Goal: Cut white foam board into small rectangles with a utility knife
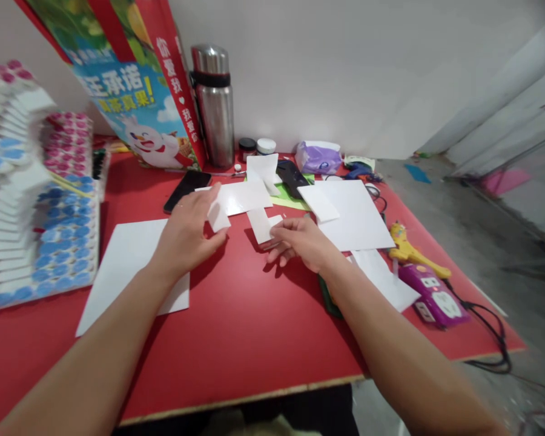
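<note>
My left hand [187, 233] is closed on a small folded piece of white card [218, 216] above the red table [236, 327]. My right hand [300, 241] pinches another small white card piece [261, 224] with its fingertips, a short way to the right. Just behind both hands lies a larger white card sheet [243, 195]. Under my left wrist a white sheet [122, 266] lies flat on the table.
Stacks of white boxes with blue and pink dots [31, 200] fill the left side. Behind are a black phone [187, 189], a steel flask [214, 106], a printed bag [136, 91], two jars [257, 147] and a tissue pack [318, 157]. White sheets [354, 215], a yellow glue gun [411, 248] and a purple power strip [433, 297] lie right.
</note>
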### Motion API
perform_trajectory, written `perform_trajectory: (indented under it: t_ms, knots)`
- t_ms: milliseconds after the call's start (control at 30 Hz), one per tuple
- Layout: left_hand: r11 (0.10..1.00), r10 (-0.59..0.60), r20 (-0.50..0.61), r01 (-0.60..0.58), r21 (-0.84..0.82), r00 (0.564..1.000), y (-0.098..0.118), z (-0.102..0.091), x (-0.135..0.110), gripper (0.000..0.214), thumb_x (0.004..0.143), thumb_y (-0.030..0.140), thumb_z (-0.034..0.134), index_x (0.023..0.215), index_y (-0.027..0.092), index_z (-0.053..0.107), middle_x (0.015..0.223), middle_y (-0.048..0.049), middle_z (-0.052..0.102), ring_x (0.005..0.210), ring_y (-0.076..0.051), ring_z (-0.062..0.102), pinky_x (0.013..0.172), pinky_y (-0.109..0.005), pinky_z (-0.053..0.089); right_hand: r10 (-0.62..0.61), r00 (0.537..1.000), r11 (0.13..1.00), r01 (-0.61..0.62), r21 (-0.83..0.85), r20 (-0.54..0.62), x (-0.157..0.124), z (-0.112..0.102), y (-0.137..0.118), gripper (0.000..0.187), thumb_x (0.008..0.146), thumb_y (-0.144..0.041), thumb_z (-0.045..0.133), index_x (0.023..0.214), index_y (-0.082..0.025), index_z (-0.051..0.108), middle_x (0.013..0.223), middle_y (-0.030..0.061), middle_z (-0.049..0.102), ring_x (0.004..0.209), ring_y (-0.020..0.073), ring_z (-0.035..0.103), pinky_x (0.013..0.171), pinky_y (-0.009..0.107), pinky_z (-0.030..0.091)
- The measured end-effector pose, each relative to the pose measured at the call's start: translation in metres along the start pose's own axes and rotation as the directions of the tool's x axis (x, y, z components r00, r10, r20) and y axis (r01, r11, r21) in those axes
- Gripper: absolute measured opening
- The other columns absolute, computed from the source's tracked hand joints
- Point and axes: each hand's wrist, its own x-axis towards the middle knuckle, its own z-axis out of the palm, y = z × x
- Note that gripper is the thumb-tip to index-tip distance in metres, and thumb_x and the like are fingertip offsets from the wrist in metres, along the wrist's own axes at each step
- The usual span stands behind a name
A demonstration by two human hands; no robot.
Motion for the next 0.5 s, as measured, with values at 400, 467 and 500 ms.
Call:
perform_trajectory:
  t_ms: [400, 467, 500]
  knots:
    - [0.981, 0.002, 0.069, 0.011, -0.192, 0.998, 0.018, 0.011, -0.002, 0.076, 0.085, 0.057, 0.074, 0.148, 0.021, 0.052, 0.154, -0.0159, 0.054, 0.149, -0.035, 0.043, 0.124, -0.056, 0.030, 0.020, 0.989, 0.989, -0.040, 0.140, 0.143, 0.002, -0.001, 0.004, 0.012, 0.089, -0.015, 0.070, 0.079, -0.014, 0.062, 0.077, 0.0118, 0.078, 0.055, 0.0153, 0.073, 0.038, 0.017, 0.048]
    - [0.968, 0.005, 0.114, 0.023, -0.249, 0.993, 0.030, 0.013, -0.002, 0.075, 0.086, 0.059, 0.072, 0.149, 0.024, 0.052, 0.153, -0.0142, 0.056, 0.146, -0.034, 0.047, 0.123, -0.057, 0.034, 0.025, 0.982, 0.986, -0.055, 0.156, 0.189, 0.001, 0.000, 0.004, 0.011, 0.088, -0.015, 0.071, 0.080, -0.014, 0.062, 0.069, 0.0076, 0.074, 0.055, 0.0156, 0.073, 0.038, 0.017, 0.048]
    - [0.964, 0.001, 0.122, 0.031, -0.262, 0.993, 0.033, 0.014, -0.003, 0.074, 0.087, 0.059, 0.072, 0.150, 0.025, 0.052, 0.152, -0.0136, 0.057, 0.144, -0.034, 0.049, 0.121, -0.056, 0.036, 0.025, 0.978, 0.986, -0.058, 0.156, 0.208, 0.001, 0.001, 0.005, 0.012, 0.087, -0.016, 0.072, 0.080, -0.014, 0.063, 0.066, 0.0061, 0.073, 0.056, 0.0159, 0.073, 0.039, 0.017, 0.048]
